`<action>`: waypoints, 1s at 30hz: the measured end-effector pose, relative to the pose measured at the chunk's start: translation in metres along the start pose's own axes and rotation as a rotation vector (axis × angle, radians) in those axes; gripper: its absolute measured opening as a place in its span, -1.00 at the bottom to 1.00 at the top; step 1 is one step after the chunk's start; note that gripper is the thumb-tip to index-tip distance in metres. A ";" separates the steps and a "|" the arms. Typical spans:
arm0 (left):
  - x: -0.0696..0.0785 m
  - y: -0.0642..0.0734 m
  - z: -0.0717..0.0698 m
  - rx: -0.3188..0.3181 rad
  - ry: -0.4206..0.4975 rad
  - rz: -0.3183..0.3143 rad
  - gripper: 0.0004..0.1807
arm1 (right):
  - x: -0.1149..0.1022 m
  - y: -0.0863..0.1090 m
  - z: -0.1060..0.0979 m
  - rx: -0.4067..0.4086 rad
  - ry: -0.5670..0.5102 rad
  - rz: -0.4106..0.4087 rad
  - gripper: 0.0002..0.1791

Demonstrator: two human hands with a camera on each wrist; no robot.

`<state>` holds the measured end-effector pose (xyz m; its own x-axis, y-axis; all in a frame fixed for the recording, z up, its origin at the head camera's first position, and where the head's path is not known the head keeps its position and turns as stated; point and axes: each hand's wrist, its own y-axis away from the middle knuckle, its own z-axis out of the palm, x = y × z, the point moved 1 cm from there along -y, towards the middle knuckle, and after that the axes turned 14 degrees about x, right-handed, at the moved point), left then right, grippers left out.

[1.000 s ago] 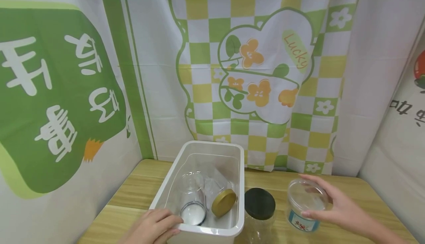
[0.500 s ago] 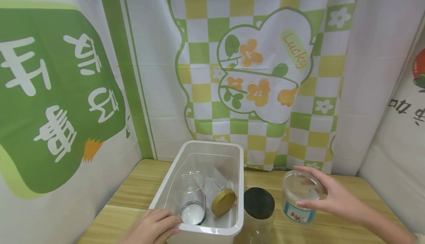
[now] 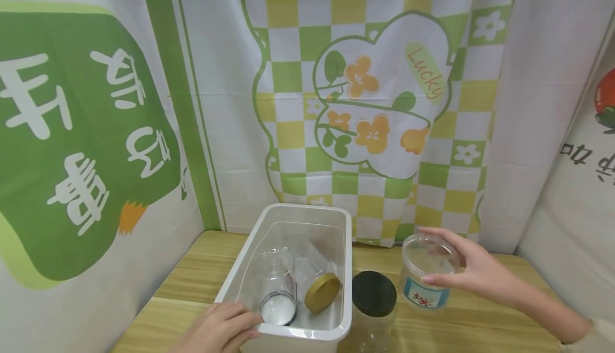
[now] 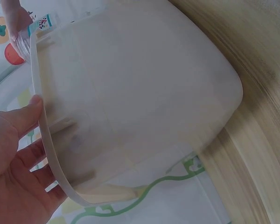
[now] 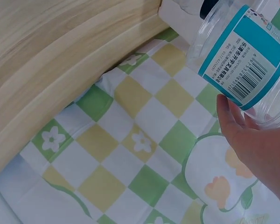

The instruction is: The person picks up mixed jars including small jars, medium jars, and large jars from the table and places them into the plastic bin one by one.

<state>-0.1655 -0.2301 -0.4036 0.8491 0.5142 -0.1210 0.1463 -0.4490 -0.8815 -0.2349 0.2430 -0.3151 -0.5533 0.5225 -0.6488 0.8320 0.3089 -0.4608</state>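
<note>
Right grip (image 3: 482, 275): pinching clear jar (image 3: 425, 292)
White bin (image 3: 299, 333): left of jar, toward counter (image 3: 184, 274)'s left edge
Left grip (image 3: 220, 327): curled over bin's near-left rim

Head camera: is looking forward and down over the wood-grain counter (image 3: 178, 278), facing the green-and-yellow checked cloth (image 3: 288, 134) from farther off than either wrist.
Left wrist camera: is facing the outer wall of the off-white rectangular plastic bin (image 4: 144, 79) at close range, the left fingers (image 4: 31, 155) showing at the view's left edge.
Right wrist camera: is viewing the clear round labelled plastic jar (image 5: 245, 60) up close at upper right, the counter's edge slanting across upper left.
Head and left wrist: are sharing the bin and jar.
Head and right wrist: are sharing the jar, counter and checked cloth.
</note>
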 end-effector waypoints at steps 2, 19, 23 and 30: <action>0.000 0.000 0.000 0.000 -0.003 0.003 -0.63 | -0.002 -0.002 0.000 -0.003 0.001 -0.007 -0.11; 0.000 0.000 0.000 0.008 -0.003 0.008 -0.62 | -0.029 -0.029 0.003 -0.058 -0.031 0.049 -0.11; 0.000 0.000 0.000 0.006 -0.006 -0.004 -0.62 | -0.032 -0.037 0.006 -0.070 -0.036 0.029 -0.11; 0.001 0.001 0.001 0.003 -0.007 -0.011 -0.62 | -0.036 -0.048 0.012 -0.095 -0.038 0.035 -0.07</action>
<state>-0.1651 -0.2296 -0.4044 0.8440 0.5241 -0.1141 0.1541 -0.4406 -0.8844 -0.2552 0.1995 -0.2769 -0.5230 0.5040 -0.6873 0.8502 0.3655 -0.3789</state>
